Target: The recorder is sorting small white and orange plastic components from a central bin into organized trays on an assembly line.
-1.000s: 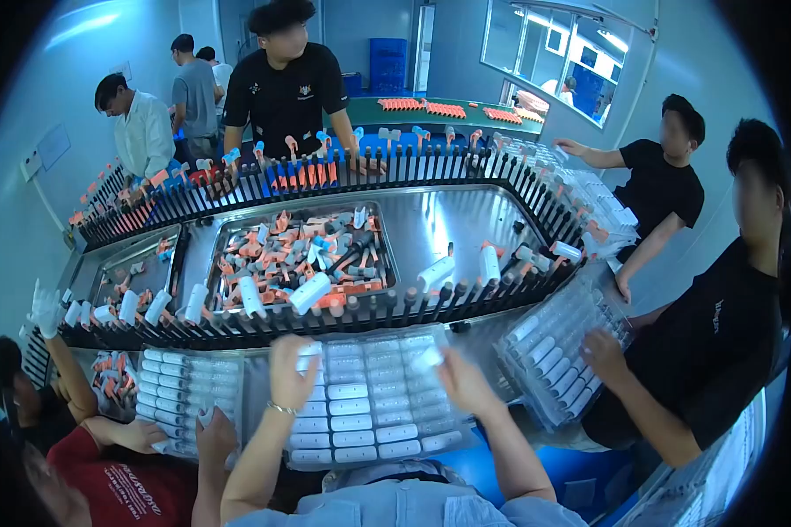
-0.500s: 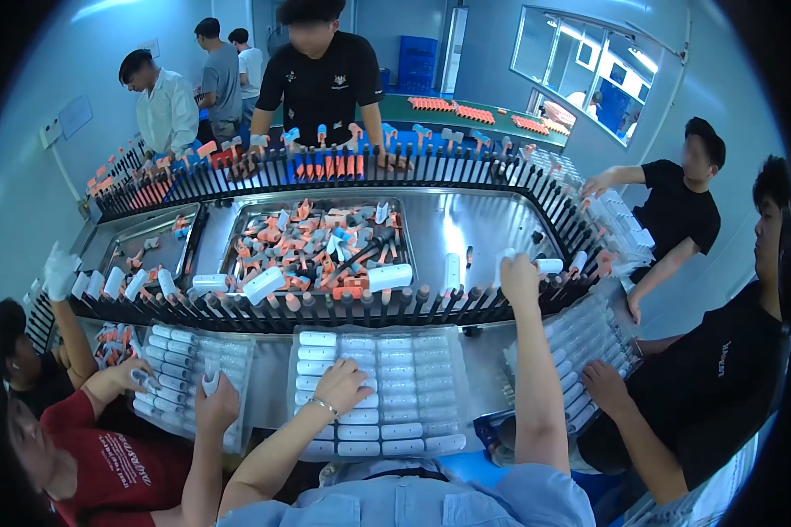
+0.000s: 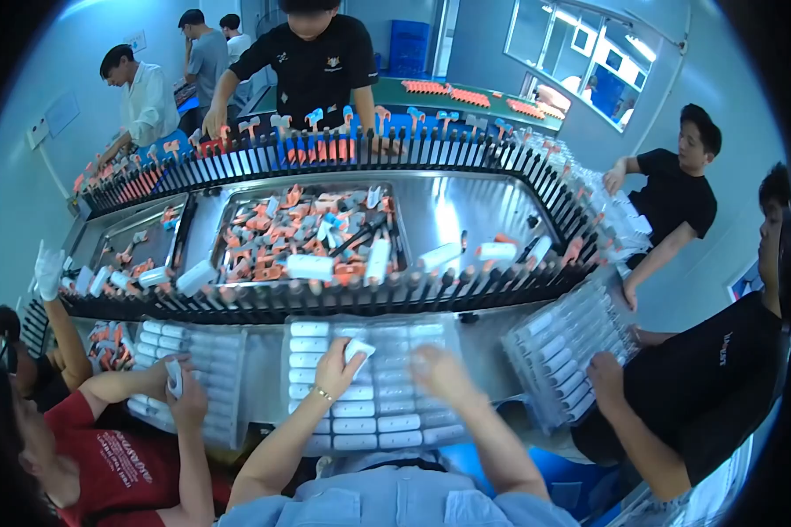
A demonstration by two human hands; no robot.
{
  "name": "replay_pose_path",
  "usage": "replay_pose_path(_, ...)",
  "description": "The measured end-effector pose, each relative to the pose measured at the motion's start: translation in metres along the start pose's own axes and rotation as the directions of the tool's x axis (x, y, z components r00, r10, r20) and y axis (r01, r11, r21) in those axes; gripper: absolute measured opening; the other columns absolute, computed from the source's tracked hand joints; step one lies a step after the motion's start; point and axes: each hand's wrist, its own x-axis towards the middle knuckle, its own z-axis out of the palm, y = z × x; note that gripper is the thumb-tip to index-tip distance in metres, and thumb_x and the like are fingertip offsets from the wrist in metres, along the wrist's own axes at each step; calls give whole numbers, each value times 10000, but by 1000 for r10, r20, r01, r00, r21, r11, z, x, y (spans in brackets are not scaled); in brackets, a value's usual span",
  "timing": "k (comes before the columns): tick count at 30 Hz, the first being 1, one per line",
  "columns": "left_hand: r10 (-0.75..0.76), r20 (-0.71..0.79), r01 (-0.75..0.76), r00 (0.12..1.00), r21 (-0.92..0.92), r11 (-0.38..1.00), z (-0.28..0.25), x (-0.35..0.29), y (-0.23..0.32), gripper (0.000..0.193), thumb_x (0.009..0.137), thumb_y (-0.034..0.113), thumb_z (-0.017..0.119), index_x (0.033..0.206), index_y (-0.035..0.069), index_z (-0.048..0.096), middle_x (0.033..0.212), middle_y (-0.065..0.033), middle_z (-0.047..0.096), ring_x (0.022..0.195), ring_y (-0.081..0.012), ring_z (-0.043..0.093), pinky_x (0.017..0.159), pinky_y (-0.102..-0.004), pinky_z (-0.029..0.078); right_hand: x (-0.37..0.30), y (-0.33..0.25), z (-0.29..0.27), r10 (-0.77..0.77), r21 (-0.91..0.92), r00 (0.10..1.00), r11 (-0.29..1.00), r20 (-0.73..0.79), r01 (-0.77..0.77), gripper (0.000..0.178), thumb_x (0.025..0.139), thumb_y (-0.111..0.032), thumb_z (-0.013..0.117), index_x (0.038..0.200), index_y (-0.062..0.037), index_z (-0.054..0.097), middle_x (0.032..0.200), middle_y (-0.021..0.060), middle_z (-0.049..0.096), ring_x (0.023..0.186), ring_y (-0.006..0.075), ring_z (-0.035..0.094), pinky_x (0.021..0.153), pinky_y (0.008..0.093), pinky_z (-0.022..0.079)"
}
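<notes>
My left hand [image 3: 334, 373], with a bracelet at the wrist, is closed on a small white plastic casing [image 3: 359, 350] above the tray. My right hand [image 3: 442, 373] hovers over the tray's right half; motion smears its fingers, so its grip is unclear. Under both hands lies a clear plastic tray [image 3: 453, 338]. Rows of white oblong casings [image 3: 353, 425] fill its left columns and front row. Just beyond it runs a row of black upright pegs [image 3: 325, 303], on which white casings such as this one [image 3: 310, 267] sit tilted.
A metal pan [image 3: 399, 263] heaped with orange and grey parts lies inside the peg loop. Similar trays stand at left [image 3: 215, 386] and right [image 3: 545, 338], with co-workers' hands at them. More people stand around the far side. A green conveyor [image 3: 387, 98] runs behind.
My right hand has come back from a white casing at the pegs to above the tray. My left hand has lifted a white casing. Casings along the pegs have shifted position.
</notes>
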Motion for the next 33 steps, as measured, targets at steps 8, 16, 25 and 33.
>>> replay_pose_path(8, 114, -77, -103, 990, 131, 986, 7, -1, 9, 391, 810, 349, 603, 1019, 29, 519, 749, -175, 621, 652, -350, 611, 564, -405, 479, -61, -44, 21, -13, 122, 980, 993, 199, -12, 353, 694, -156, 680, 989, -17, 545, 938, 147, 545, 905, 315, 533, 762, 379, 459)
replay_pose_path(16, 79, -104, -69, 991, 98, 993, 12, 1, 11, 414, 801, 352, 615, 1034, 15, 554, 820, -174, 636, 697, -347, 621, 600, -387, 491, -60, -37, 31, -68, 76, 967, 996, 247, 51, 311, 683, -179, 694, 932, -44, 566, 912, 128, 525, 891, 307, 514, 756, 381, 455)
replay_pose_path(25, 400, 234, -375, 886, -144, 916, -6, 55, 118, 406, 770, 213, 667, 1132, 82, 541, 972, -129, 605, 888, -280, 582, 797, -334, 455, -68, -24, 37, -74, 0, 963, 997, 258, 76, 275, 683, -219, 694, 899, -73, 607, 906, 107, 513, 918, 291, 511, 749, 400, 463)
replay_pose_path(33, 686, 460, -826, 564, 326, 460, 34, 174, 163, 440, 718, 101, 624, 1144, 130, 518, 1180, -36, 516, 1160, -213, 433, 1053, -439, 258, -67, -18, 41, -81, 32, 954, 997, 289, 75, 262, 722, -251, 661, 927, -94, 615, 933, 106, 514, 937, 289, 504, 777, 397, 449)
